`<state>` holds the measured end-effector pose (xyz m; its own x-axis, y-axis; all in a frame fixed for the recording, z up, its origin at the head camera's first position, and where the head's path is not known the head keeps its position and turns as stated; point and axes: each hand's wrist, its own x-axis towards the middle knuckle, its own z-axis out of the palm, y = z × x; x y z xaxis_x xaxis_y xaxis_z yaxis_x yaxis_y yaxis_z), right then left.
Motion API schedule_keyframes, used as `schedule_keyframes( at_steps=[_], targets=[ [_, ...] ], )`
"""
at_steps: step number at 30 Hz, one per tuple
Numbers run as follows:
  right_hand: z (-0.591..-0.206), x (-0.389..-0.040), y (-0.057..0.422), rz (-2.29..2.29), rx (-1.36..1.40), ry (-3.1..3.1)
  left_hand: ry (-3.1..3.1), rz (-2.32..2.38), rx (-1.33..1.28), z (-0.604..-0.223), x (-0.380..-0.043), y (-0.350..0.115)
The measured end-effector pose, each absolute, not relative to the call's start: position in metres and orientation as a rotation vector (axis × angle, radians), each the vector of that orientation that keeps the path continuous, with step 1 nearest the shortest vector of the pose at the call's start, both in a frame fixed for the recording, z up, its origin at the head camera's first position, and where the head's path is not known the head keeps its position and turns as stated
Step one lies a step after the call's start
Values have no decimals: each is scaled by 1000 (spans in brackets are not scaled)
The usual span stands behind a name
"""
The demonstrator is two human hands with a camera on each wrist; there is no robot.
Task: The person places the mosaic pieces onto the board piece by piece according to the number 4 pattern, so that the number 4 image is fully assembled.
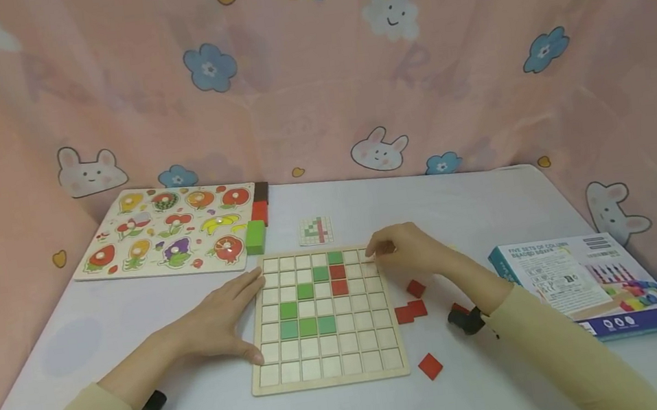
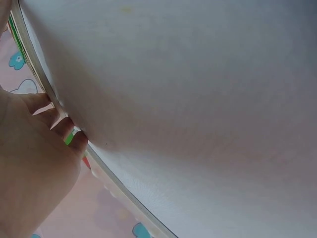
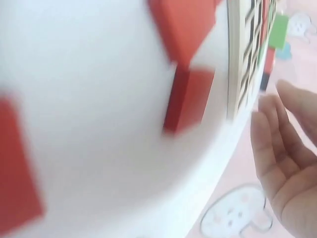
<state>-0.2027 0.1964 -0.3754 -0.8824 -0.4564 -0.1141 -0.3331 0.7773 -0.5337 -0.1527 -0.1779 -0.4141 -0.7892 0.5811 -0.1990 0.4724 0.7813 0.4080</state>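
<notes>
A wooden grid board (image 1: 329, 381) lies on the table with several green tiles (image 1: 305, 291) and two red tiles (image 1: 339, 287) in its cells. My left hand (image 1: 210, 324) spreads along the board's left side, fingertips at the upper left edge and thumb lower down. My right hand (image 1: 412, 248) hovers at the board's upper right corner with bent fingers. In the right wrist view, the right hand (image 3: 290, 158) shows a gap between thumb and fingers and no tile there. A small pattern card (image 1: 315, 231) lies behind the board, printed with green and red squares.
Loose red tiles (image 1: 431, 366) are scattered right of the board, some partly behind the right wrist. A fruit puzzle board (image 1: 156, 268) lies back left, with green (image 1: 255, 237), red and dark blocks along its right edge. A boxed toy (image 1: 588, 281) sits at the right.
</notes>
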Motion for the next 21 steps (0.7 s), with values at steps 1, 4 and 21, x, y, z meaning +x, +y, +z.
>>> schedule_keyframes(
  at_steps=[1,4,21],
  targets=[
    [-375,-204,202,-753,-638,2726,2659,488,808,-414,-153,-178],
    [-375,-205,218,-701,-681,2687,2664,489,815,-414,-152,-178],
    [-377,-201,251,-559,-631,2428,2671,484,831,-416,-153,-179]
  ],
)
